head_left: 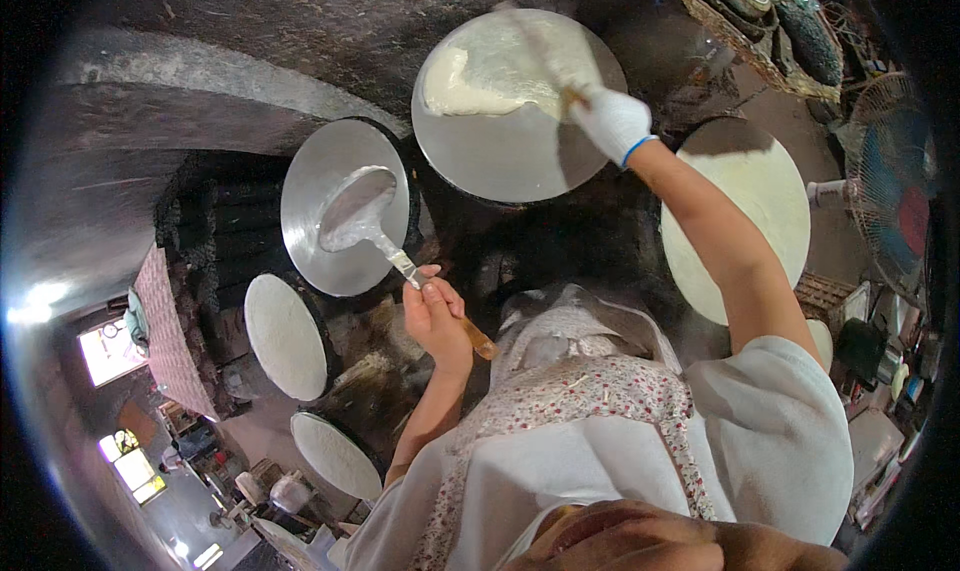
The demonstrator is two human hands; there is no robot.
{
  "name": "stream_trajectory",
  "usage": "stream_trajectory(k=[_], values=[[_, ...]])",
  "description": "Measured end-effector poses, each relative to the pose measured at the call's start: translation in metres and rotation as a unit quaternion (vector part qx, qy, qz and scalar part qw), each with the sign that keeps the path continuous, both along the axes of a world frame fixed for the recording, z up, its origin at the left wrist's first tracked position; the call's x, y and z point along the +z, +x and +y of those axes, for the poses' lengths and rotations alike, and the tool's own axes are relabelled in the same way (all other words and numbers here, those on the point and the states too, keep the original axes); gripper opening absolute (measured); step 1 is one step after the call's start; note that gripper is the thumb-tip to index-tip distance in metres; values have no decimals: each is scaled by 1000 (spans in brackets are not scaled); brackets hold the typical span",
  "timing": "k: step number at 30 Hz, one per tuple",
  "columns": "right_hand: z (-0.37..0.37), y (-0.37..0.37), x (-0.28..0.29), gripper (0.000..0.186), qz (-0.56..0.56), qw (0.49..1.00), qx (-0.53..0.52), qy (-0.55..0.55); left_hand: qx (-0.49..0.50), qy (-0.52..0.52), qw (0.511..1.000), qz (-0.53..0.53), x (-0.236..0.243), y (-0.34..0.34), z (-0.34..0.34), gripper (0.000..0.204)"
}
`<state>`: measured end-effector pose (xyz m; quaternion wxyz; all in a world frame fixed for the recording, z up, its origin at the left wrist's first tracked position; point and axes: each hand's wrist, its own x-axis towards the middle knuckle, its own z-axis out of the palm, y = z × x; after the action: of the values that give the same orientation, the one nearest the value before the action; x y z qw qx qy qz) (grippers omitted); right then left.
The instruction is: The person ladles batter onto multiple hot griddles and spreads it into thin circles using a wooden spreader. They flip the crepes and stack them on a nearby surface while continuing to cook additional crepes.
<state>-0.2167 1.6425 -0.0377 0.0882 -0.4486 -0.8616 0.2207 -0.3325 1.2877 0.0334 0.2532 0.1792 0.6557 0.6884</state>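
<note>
My left hand (437, 321), bare, is wrapped round the handle of a large metal ladle (358, 211). Its bowl is smeared with pale batter and hangs over a bare round griddle (300, 221) on the left. In a white glove with a blue cuff, my right hand (612, 126) grips a long spreader (540, 51) by its wooden handle; the blade is blurred by motion. That blade reaches over the far round griddle (500, 156), where thick white batter (465, 91) lies in an uneven patch across the upper part.
At right, a pale sheet covers most of another griddle (745, 211), beneath my right forearm. Two griddles with pale rounds (285, 336) stand at left. A fan (890, 181) is far right. Top right holds a woven tray (725, 33) with dishes. A sooty wall rises behind.
</note>
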Motion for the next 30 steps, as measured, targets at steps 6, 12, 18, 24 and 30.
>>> stream_trajectory(k=[6, 12, 18, 24, 30], values=[[-40, 13, 2, 40, 81, 983, 142, -81, 9, -35, 999, -6, 6, 6, 0, 21], [10, -29, 16, 43, -73, 991, 85, -69, 14, -61, 997, -36, -10, 4, -5, 22], [15, 27, -16, 51, 60, 959, 184, -206, -5, -134, 991, 20, -20, -6, -21, 34], [28, -55, 0, 44, -57, 973, 205, -85, -33, -164, 981, 95, -39, -91, 65, 41], [20, 20, 19, 41, -127, 952, 278, 25, -16, -183, 978, 99, -69, -112, 103, 49]])
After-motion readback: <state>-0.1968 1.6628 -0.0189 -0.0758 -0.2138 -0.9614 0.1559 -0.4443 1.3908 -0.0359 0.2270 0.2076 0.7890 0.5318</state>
